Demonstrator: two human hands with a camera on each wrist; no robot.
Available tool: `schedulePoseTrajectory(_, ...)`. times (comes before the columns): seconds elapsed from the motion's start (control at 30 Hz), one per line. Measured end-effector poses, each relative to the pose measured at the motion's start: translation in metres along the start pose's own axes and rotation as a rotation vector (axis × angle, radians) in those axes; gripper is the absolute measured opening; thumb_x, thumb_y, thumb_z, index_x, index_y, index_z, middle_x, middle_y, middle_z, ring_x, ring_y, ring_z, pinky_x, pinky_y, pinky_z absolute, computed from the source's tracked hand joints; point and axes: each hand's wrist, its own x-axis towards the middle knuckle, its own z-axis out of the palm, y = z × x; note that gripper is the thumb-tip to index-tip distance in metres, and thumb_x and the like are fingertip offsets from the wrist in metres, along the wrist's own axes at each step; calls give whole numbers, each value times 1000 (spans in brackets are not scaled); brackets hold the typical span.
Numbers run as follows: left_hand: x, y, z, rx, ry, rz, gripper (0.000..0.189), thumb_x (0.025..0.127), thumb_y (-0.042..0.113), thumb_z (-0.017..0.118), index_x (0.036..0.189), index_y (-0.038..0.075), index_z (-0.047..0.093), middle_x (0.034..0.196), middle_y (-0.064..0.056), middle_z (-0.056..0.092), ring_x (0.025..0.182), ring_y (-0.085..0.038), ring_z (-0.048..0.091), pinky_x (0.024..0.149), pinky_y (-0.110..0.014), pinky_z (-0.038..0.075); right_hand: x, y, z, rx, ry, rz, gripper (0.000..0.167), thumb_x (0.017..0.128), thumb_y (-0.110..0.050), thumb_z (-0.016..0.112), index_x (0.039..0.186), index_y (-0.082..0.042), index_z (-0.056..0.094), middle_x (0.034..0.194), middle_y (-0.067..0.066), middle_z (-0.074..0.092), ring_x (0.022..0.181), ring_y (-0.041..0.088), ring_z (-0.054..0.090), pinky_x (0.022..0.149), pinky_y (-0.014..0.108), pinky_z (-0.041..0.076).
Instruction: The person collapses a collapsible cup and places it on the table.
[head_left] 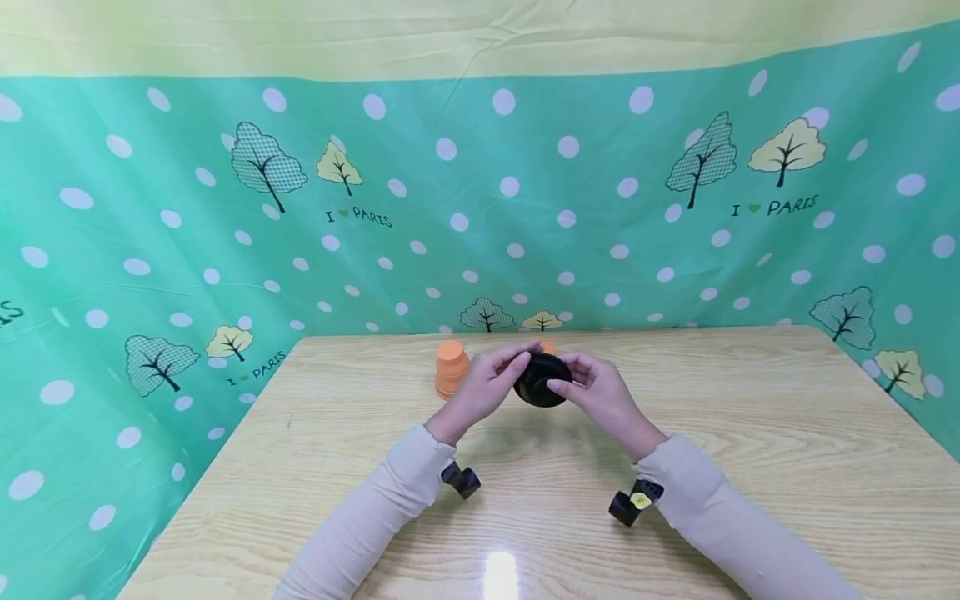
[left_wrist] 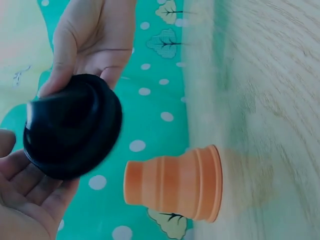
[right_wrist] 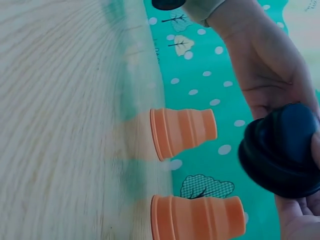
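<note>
A round black piece [head_left: 540, 392], stepped like a small hat with a wide rim, is held up above the table between both hands. My left hand [head_left: 489, 382] grips its left edge, thumb near the upper rim. From the other side my right hand [head_left: 602, 393] holds it, with the thumb pressed on its face and fingers behind. The left wrist view shows the black piece [left_wrist: 70, 127] tilted, its domed middle and rim visible. An orange stepped cup [head_left: 452, 371] stands upside down left of the hands. A second orange cup [head_left: 548, 347] is mostly hidden behind them.
The wooden table [head_left: 750, 433] reaches back to a green dotted curtain [head_left: 420, 183] printed with trees. Small black cameras hang below both wrists, the left camera [head_left: 462, 480] and the right camera [head_left: 633, 502], close over the tabletop.
</note>
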Motion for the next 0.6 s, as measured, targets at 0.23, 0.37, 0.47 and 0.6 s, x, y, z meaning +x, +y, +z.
schedulePoseTrajectory(0.23, 2, -11, 1, -103, 36, -65, 37, 101, 22, 44, 132, 4, 53, 128, -13, 58, 119, -21, 54, 99, -33, 44, 0, 0, -2, 121, 46, -32, 33, 88, -7, 66, 114, 10, 54, 105, 11, 63, 93, 8, 63, 79, 21, 53)
schedulePoseTrajectory(0.37, 4, -14, 4, -146, 45, -63, 39, 98, 21, 53, 133, 4, 52, 127, -15, 58, 112, -23, 59, 93, -30, 49, 0, 0, -1, 130, 71, -43, 31, 88, -4, 65, 112, 11, 54, 99, 3, 64, 91, 7, 63, 79, 21, 53)
schedulePoseTrajectory(0.47, 5, -15, 7, -164, 60, -47, 40, 96, 16, 56, 132, 0, 51, 126, -19, 57, 111, -27, 60, 90, -28, 50, 0, 0, -1, 133, 88, -45, 31, 88, -4, 65, 112, 11, 54, 98, 1, 64, 91, 7, 63, 79, 21, 53)
schedulePoseTrajectory(0.6, 6, -18, 9, -163, 94, -29, 38, 95, 14, 57, 130, -1, 53, 123, -19, 59, 107, -28, 61, 88, -28, 51, 0, 1, 1, 140, 105, -54, 31, 88, -4, 65, 112, 11, 54, 97, -1, 64, 90, 7, 63, 79, 21, 53)
